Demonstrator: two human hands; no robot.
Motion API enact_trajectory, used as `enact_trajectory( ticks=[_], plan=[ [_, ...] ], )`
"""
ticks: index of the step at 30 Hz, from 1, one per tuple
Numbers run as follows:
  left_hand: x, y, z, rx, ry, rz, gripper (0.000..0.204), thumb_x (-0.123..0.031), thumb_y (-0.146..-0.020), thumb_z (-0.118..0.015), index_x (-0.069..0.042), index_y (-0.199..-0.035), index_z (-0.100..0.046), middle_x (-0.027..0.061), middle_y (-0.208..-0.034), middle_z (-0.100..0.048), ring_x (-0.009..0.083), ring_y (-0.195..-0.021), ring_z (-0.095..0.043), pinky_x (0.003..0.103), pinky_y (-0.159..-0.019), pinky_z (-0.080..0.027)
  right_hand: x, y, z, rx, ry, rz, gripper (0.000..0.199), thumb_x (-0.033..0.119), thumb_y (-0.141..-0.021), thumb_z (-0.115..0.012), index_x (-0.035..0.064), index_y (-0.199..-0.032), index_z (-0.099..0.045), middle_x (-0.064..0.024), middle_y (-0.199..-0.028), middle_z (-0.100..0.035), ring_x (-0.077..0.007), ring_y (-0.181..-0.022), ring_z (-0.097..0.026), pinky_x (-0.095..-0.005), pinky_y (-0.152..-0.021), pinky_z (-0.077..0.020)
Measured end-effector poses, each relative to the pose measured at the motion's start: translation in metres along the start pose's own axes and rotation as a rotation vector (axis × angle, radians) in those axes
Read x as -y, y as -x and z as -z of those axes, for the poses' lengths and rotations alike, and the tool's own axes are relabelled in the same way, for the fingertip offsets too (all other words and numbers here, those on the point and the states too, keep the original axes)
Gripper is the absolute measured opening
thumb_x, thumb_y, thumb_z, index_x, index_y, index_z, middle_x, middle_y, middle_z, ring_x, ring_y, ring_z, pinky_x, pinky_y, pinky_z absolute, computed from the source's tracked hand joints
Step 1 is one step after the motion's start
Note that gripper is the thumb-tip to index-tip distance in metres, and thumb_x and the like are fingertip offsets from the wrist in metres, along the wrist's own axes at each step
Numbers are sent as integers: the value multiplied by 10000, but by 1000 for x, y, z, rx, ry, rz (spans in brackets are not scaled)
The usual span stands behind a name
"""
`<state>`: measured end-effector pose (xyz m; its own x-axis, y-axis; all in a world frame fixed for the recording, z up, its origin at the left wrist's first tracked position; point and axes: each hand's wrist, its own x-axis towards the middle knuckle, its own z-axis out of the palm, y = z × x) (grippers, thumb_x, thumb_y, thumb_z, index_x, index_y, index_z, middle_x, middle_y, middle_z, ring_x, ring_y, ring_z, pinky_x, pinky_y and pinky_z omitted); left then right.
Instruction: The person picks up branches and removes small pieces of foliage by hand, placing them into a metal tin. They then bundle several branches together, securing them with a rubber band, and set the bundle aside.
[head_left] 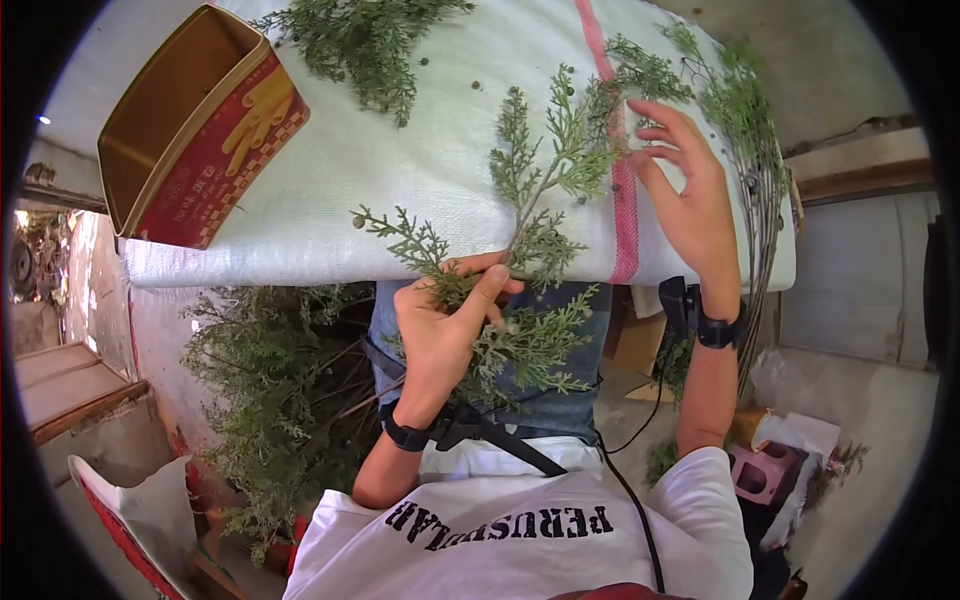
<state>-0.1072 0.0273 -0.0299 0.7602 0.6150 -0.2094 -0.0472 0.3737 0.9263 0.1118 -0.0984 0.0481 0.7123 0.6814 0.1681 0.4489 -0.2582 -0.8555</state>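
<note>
My left hand (445,315) is closed round the stem of a green juniper-like branch (541,195) with scaly leaves and small round berries. The branch points up over the edge of a white woven sheet (420,180) with a pink stripe, and its lower twigs hang in front of my jeans. Beside the branch's upper right twigs is my right hand (690,190), fingers curved and apart. Whether its fingertips touch the leaves I cannot tell. Near the far left corner stands an open red container (225,150) with a gold inside, its lower contents hidden.
Another leafy bunch (360,50) lies at the far edge, with loose berries around it. Long-stemmed branches (755,150) lie along the right side. Below the sheet on the left is a big heap of cut branches (270,390). A black cable (635,510) runs down my shirt.
</note>
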Motion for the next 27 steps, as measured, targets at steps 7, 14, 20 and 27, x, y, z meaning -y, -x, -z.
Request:
enact_trajectory(
  ticks=[7,14,20,27],
  plan=[
    [4,-1,1,9,20,53,273,-87,-953,-701,111,-1141,-691,149,-865,-753,114,-556,-606,240,-560,-468,14,0,3,268,680,544,270,-33,-818,-700,23,-1083,-700,-125,-1350,-597,-336,-1264,-557,-383,-1060,-440],
    [5,-4,3,45,156,75,262,-78,-951,-710,79,-1161,-707,131,-883,-760,97,-642,-650,243,-585,-523,2,-30,18,216,479,569,186,5,-879,-693,16,-1064,-680,-90,-1225,-687,-300,-1288,-556,-375,-1084,-413],
    [10,-9,6,48,220,48,279,-74,-945,-710,114,-1150,-686,168,-901,-753,131,-560,-619,252,-544,-494,55,-80,14,44,-19,424,149,104,-1009,-592,-1,-1092,-658,-49,-1009,-705,-229,-1163,-611,-339,-995,-459],
    [14,-4,8,35,249,-1,281,-75,-948,-710,111,-1157,-683,166,-902,-753,128,-592,-644,262,-545,-524,141,-109,-32,292,-370,269,275,223,-1056,-532,-11,-1154,-640,22,-804,-554,-89,-783,-569,-253,-741,-463]
  ],
)
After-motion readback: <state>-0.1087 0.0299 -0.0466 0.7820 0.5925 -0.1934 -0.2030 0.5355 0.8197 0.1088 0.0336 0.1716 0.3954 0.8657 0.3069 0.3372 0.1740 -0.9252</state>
